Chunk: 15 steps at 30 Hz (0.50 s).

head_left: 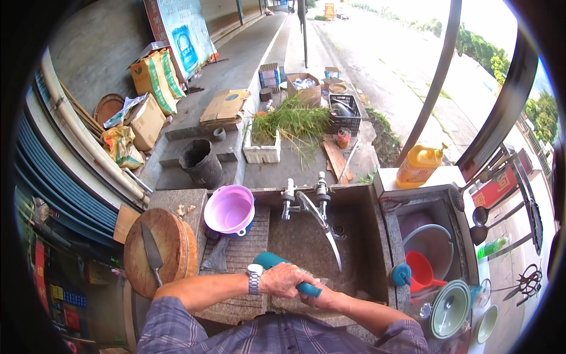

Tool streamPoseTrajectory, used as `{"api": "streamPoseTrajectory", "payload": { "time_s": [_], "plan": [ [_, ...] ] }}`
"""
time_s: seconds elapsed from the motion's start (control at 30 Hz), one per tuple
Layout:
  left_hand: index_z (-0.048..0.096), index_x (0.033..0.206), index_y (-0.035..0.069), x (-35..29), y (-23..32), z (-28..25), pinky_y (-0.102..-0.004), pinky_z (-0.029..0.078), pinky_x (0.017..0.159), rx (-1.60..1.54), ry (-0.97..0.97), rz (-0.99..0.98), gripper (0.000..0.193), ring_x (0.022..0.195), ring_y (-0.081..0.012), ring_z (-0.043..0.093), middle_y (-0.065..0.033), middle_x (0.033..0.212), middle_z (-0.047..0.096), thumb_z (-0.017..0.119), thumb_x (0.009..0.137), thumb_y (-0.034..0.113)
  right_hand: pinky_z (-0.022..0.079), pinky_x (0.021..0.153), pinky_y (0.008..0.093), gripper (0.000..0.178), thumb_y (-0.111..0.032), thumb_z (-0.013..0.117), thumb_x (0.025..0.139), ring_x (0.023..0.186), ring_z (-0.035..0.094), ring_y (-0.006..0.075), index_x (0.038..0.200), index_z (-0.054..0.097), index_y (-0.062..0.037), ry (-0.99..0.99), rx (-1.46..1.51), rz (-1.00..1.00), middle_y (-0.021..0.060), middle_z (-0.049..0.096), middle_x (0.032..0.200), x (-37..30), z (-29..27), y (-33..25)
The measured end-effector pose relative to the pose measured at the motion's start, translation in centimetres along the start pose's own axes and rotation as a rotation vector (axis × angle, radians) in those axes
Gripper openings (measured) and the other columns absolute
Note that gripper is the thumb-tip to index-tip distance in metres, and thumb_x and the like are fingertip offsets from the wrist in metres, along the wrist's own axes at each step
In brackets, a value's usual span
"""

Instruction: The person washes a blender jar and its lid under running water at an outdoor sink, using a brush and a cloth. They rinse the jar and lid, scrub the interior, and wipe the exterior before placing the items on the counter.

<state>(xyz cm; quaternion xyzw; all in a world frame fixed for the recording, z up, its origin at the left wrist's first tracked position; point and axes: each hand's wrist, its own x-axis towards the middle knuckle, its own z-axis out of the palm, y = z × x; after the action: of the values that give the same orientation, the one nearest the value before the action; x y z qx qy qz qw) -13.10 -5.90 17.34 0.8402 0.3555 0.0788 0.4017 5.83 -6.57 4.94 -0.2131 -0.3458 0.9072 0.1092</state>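
Note:
Over the near edge of a stone sink [354, 200], my left hand [283, 278] grips a teal cylindrical handle [268, 260] that runs from upper left to lower right; a watch sits on that wrist. My right hand [321, 298] is closed around the lower end of the same teal handle, partly hidden under the left hand. Water runs from the metal tap [315, 209] into the basin just right of my hands. What the handle carries at its far end is hidden.
A purple basin [230, 209] stands on the ribbed washboard [236, 259]. A round wooden chopping board [156, 251] with a cleaver [152, 248] lies left. A bucket with a red scoop [421, 268], a pot lid [449, 308] and a yellow detergent jug [418, 165] are right.

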Motion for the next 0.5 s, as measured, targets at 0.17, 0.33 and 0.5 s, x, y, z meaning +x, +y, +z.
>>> {"api": "streamPoseTrajectory", "payload": {
  "time_s": [0.17, 0.33, 0.5],
  "plan": [
    [0.067, 0.123, 0.017, -0.3, 0.4, -0.7, -0.0369, 0.054, 0.066, -0.119, 0.106, 0.074, 0.057, 0.077, -0.0335, 0.069, -0.0178, 0.092, 0.071, 0.068, 0.068, 0.004, 0.031, 0.054, 0.0242, 0.023, -0.038, 0.062, 0.096, 0.069, 0.042, 0.0029, 0.108, 0.063, -0.0185, 0.181, -0.088, 0.033, -0.0085, 0.051, 0.083, -2.4, 3.9, -3.6],
    [0.07, 0.117, 0.012, -1.1, 0.0, -1.1, -0.0335, 0.055, 0.071, -0.133, 0.15, -0.021, 0.048, 0.083, -0.0314, 0.071, -0.0165, 0.095, 0.071, 0.071, 0.07, 0.003, 0.048, 0.079, 0.0432, 0.026, 0.0, 0.056, 0.088, 0.098, 0.061, 0.0338, 0.113, 0.056, -0.007, 0.031, -1.082, -0.454, 0.0154, 0.06, 0.104, -3.9, 4.4, -6.6],
    [0.069, 0.118, 0.008, -0.3, -0.5, -1.6, -0.0373, 0.053, 0.068, -0.186, 0.073, -0.025, 0.048, 0.079, -0.0343, 0.069, -0.0203, 0.091, 0.07, 0.076, 0.071, 0.01, 0.046, 0.073, 0.038, 0.014, -0.003, 0.053, 0.091, 0.081, 0.051, 0.0248, 0.104, 0.051, -0.0073, -0.167, -0.993, -0.263, 0.0102, 0.055, 0.088, -1.6, 1.5, -5.2]
  ]
}}
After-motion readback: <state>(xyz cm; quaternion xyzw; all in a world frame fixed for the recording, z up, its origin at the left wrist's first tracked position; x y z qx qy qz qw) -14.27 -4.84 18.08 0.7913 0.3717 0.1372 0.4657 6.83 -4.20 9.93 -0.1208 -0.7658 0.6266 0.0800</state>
